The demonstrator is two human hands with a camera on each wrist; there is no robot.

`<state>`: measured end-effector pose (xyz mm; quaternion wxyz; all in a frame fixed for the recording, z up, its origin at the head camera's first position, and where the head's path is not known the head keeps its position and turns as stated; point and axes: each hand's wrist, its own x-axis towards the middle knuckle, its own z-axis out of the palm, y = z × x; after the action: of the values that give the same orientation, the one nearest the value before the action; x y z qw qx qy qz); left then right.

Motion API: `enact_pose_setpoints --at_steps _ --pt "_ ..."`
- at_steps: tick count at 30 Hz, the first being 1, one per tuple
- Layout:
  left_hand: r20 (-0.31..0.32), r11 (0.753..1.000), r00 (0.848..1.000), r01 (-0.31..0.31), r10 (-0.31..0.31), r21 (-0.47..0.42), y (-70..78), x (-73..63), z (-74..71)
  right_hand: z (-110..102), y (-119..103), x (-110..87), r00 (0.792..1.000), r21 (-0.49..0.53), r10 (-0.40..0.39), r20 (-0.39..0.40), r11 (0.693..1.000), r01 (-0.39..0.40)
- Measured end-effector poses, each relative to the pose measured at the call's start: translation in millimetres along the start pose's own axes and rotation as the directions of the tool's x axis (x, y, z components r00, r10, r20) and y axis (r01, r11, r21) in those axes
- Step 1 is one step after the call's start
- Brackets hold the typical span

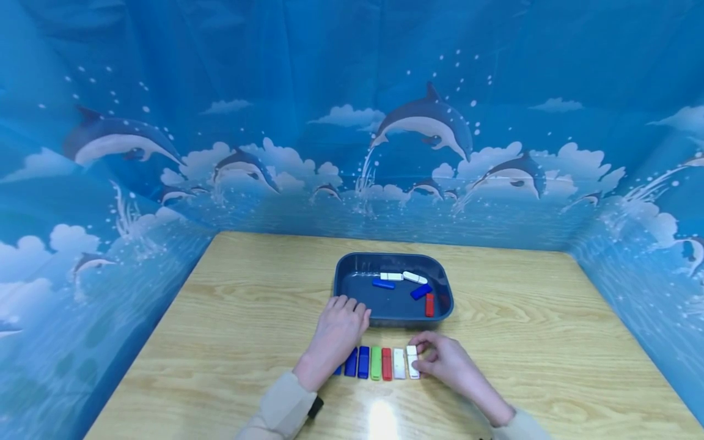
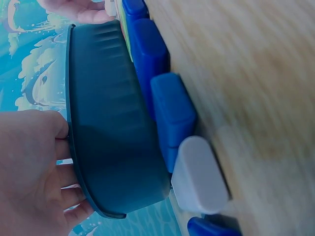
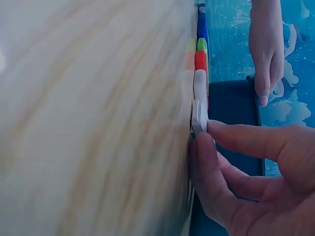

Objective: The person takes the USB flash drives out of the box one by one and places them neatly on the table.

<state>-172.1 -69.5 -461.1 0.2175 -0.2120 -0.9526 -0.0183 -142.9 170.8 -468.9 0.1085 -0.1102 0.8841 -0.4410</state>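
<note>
Right hand (image 1: 447, 359) pinches white stick (image 1: 412, 359), long axis toward far edge of tabletop (image 1: 247, 305). Left hand (image 1: 340, 322), fingers relaxed, meets tray (image 1: 396, 321) rim.

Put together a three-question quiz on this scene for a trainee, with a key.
1. How many sticks are visible inside the tray?
2. True or false: in the row on the table, the green stick lies between a red stick and a blue stick.
3. What colour is the stick pinched by the right hand? A) red B) white C) blue

Key:
1. Five: two white, two blue, one red.
2. True.
3. B; the white stick is at the right end of the row.
</note>
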Motion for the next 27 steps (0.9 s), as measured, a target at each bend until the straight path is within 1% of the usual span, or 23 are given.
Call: enact_pose_setpoints --at_steps 3,5,7,14,20,23,25,27 --pt "0.011 1.000 1.000 0.003 -0.003 0.004 0.1 0.8 -0.2 1 -3 0.3 0.999 -0.097 0.015 -0.034 0.995 -0.019" --pt "0.017 1.000 1.000 0.003 -0.003 0.006 0.1 1.2 -0.4 1 -5 0.0 0.998 -0.163 0.017 -0.054 0.986 -0.025" --pt "0.020 1.000 1.000 0.003 -0.003 0.007 0.0 1.6 -0.6 2 -6 -0.3 0.998 -0.200 0.013 -0.065 0.979 -0.026" --pt "0.015 1.000 1.000 0.000 0.000 0.008 -0.6 1.2 0.6 -2 -9 -0.8 0.993 -0.238 -0.024 -0.117 0.971 -0.005" --pt "-0.008 1.000 1.000 -0.006 0.006 0.007 -0.9 0.2 0.5 -13 -14 1.4 0.984 -0.224 -0.082 -0.160 0.973 0.045" --pt "-0.015 1.000 1.000 -0.007 0.007 0.004 -0.8 -0.1 0.9 -19 -17 3.8 0.972 -0.215 -0.131 -0.195 0.973 0.088" --pt "-0.015 1.000 1.000 -0.007 0.007 0.005 -0.7 -0.1 0.7 -24 -20 6.5 0.957 -0.219 -0.169 -0.236 0.969 0.117" --pt "-0.009 1.000 1.000 -0.006 0.006 0.003 -0.3 0.2 0.0 -30 -23 10.3 0.937 -0.240 -0.211 -0.278 0.960 0.145"
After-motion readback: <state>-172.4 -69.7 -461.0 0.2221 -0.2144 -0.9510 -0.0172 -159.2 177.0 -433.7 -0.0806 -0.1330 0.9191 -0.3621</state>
